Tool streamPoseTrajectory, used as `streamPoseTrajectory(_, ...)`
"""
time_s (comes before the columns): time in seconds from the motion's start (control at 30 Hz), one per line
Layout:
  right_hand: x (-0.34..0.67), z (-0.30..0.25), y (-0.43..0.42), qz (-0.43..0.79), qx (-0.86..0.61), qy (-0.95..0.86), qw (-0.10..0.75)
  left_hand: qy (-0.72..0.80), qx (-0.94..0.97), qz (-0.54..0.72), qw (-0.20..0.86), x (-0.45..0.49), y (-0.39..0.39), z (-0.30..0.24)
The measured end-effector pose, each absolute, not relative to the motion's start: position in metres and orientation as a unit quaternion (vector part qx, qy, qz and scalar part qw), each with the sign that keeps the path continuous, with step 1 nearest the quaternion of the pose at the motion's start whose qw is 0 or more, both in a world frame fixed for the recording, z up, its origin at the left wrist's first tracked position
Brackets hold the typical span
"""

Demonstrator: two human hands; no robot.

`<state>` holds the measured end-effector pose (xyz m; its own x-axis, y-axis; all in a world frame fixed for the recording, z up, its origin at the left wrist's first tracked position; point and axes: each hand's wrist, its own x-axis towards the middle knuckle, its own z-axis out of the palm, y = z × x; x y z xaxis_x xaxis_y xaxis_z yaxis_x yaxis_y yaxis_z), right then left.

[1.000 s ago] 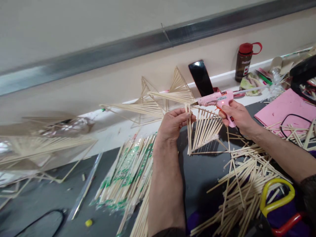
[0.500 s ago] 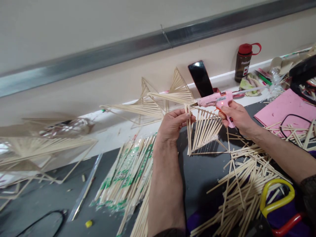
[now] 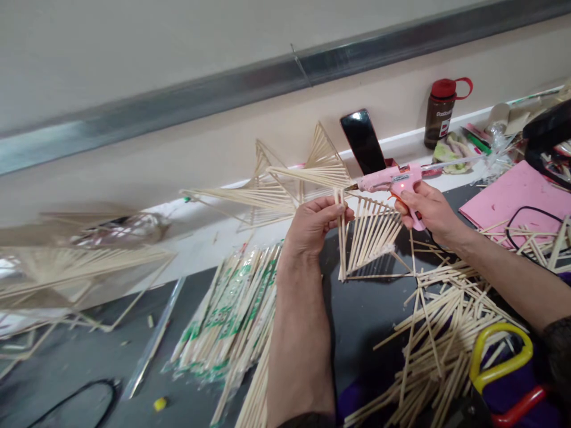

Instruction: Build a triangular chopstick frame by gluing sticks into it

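My right hand point(image 3: 423, 208) grips a pink hot glue gun point(image 3: 395, 179), with a clear glue stick point(image 3: 450, 161) coming out of its rear. The nozzle points left and lies at the top ends of two upright wooden sticks point(image 3: 341, 249). Those sticks are pinched near the top between the thumb and fingers of my left hand point(image 3: 319, 219). They stand at the left side of a fan-shaped stick frame point(image 3: 375, 235), joined near its lower corner. Whether the nozzle touches the wood I cannot tell.
Wrapped chopsticks point(image 3: 232, 309) lie left of my forearm. Loose sticks point(image 3: 446, 333) and yellow-handled scissors point(image 3: 502, 356) are at the lower right. Behind stand another stick structure point(image 3: 267, 199), a phone point(image 3: 363, 141) and a bottle point(image 3: 439, 116). Pink sheets point(image 3: 521, 199) lie right.
Almost nothing differs. The glue gun has shifted very slightly, its nozzle still at the tops of the sticks, and my left hand keeps its pinch.
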<state>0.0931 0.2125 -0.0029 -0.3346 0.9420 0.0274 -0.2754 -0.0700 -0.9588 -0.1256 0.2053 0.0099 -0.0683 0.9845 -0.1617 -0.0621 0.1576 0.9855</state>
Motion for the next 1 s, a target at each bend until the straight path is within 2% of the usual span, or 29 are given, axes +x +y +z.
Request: streamPoseTrajectory(1.0,0.0935,-0.0078,0.2135,0.640,-0.338,-0.512,0.463,0.539,0.425,0.495,0.533,-0.1272,0.2071,0.0073)
